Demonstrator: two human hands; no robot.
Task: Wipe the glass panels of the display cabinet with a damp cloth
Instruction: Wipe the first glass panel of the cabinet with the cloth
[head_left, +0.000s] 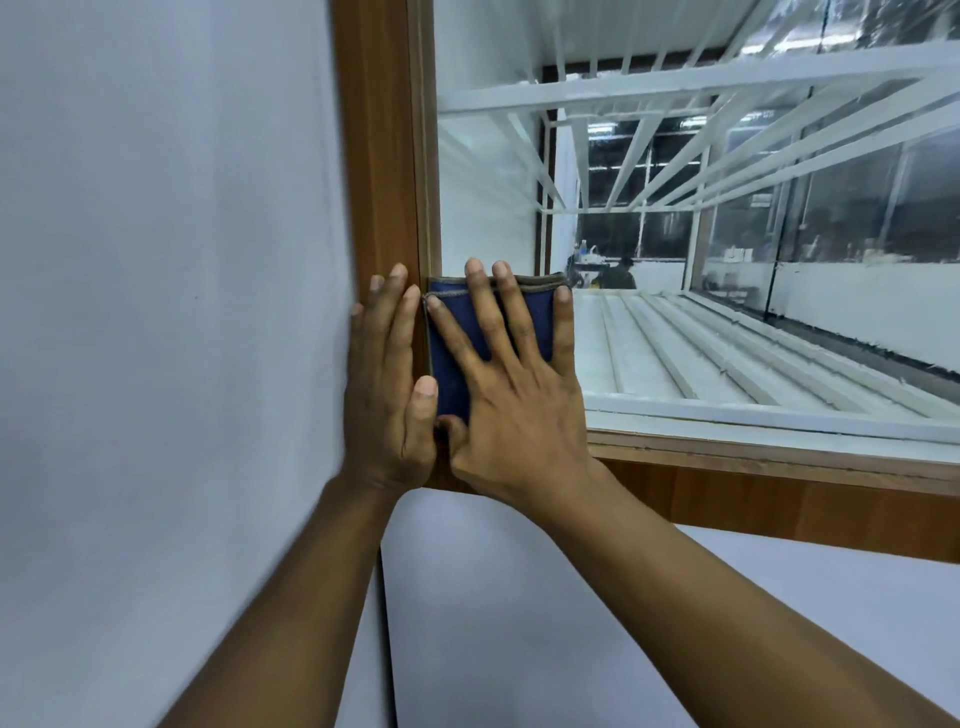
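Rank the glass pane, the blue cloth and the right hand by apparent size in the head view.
1. Glass pane, by far.
2 and 3. Right hand and cloth: unsure, since the hand covers much of the cloth.

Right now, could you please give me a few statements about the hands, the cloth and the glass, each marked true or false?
1. The right hand presses a folded blue cloth flat against the glass panel. True.
2. The left hand holds the cloth. False: it rests flat on the wooden frame, beside the cloth.
3. The cloth sits at the panel's lower left corner. True.
4. The cloth is crumpled into a ball. False: it is folded flat under spread fingers.
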